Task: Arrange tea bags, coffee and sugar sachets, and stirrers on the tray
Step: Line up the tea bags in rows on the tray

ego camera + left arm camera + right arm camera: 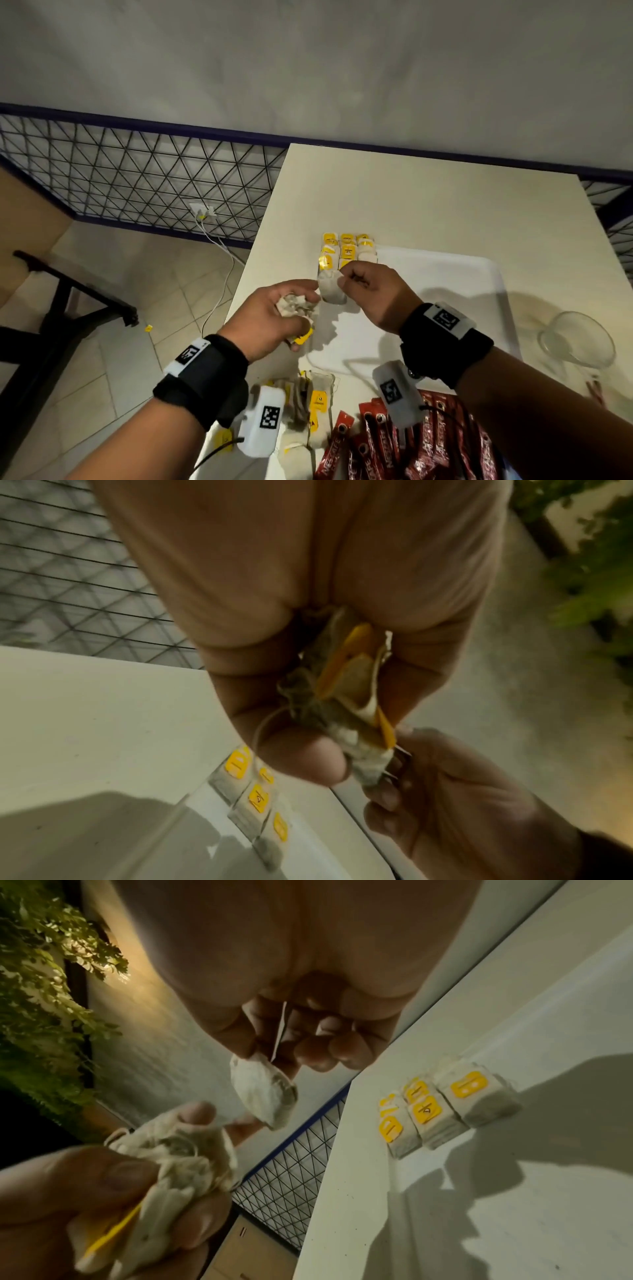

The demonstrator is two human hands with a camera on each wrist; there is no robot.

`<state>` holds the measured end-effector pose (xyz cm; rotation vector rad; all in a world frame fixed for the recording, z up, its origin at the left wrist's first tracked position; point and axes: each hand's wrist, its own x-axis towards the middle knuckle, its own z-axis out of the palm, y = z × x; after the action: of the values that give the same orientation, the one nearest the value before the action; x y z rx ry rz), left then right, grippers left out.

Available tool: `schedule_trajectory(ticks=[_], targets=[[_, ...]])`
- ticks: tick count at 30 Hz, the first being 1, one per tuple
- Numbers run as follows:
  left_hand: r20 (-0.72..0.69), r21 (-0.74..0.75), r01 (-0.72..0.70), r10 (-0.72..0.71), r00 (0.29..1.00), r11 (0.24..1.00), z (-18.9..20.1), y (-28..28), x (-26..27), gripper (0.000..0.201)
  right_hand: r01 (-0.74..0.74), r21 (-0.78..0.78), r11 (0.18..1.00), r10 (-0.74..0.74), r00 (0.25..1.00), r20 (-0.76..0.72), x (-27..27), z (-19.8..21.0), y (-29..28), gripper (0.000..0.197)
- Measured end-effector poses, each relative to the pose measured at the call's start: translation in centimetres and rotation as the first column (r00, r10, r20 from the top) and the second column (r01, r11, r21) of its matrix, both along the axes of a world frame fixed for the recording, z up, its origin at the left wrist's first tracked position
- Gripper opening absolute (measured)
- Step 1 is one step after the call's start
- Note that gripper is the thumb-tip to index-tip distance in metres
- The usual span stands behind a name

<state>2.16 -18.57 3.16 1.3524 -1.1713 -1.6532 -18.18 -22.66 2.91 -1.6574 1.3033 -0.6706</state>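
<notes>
You're mid tea-bag step — right hand point(371, 294) pinches one bag point(331, 287), left point(274, 313) clutches spares point(294, 306) — set it beside the row point(347, 251) on the tray point(479, 274).

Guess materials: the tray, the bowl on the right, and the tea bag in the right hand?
Tray: looks like white plastic, smooth and slightly glossy, with a moulded raised rim; coated metal can't be ruled out.
Bowl: clear glass or clear plastic; the table shows through it.
Tea bag, pinched by the right hand: thin off-white filter paper, matte and crumpled, darker contents showing through.
</notes>
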Motion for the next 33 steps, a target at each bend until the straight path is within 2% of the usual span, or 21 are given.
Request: schedule_trajectory(ticks=[2,6,9,11,17,21,26,33], targets=[[0.123,-0.05,0.093,-0.086,0.989,0.994,0.1,-0.4,-0.4,0.033,-0.035,-0.023,0.999,0.035,0.999,-0.008,0.4,-0.1,-0.1,0.027],[0.258,-0.068,0.147,-0.125,0.958,0.987,-0.7,-0.9,-0.4,0.036,-0.069,-0.054,0.996,0.067,0.997,-0.036,0.6,-0.8,-0.4,0.018],[0.359,-0.042,0.202,-0.174,0.917,0.979,-1.1,-1.1,0.1,0.036,-0.081,-0.159,0.984,0.062,0.99,-0.124,0.7,-2.1,-1.3,0.005],[0.401,-0.013,0.205,-0.183,0.897,0.979,-1.5,-1.1,0.7,0.036,-0.112,-0.194,0.975,0.069,0.974,-0.216,0.6,-3.3,-2.1,0.009],[0.394,0.05,0.168,-0.174,0.903,0.984,-2.2,-0.9,2.8,0.038,-0.178,-0.038,0.983,0.143,0.884,-0.446,0.8,-5.7,-4.3,0.014],[0.375,0.041,0.155,-0.159,0.913,0.987,-2.4,-1.0,3.7,0.036,-0.188,0.072,0.979,0.199,0.844,-0.497,1.5,-6.3,-6.1,0.016],[0.341,0.065,0.113,-0.128,0.931,0.991,-2.7,-1.3,4.4,0.029,-0.055,0.075,0.996,0.087,0.836,-0.542,2.5,-7.3,-8.3,0.008],[0.361,0.09,0.082,-0.11,0.926,0.992,-3.6,-1.6,5.3,0.036,0.024,0.062,0.998,0.019,0.797,-0.603,2.7,-8.3,-9.9,0.013]])
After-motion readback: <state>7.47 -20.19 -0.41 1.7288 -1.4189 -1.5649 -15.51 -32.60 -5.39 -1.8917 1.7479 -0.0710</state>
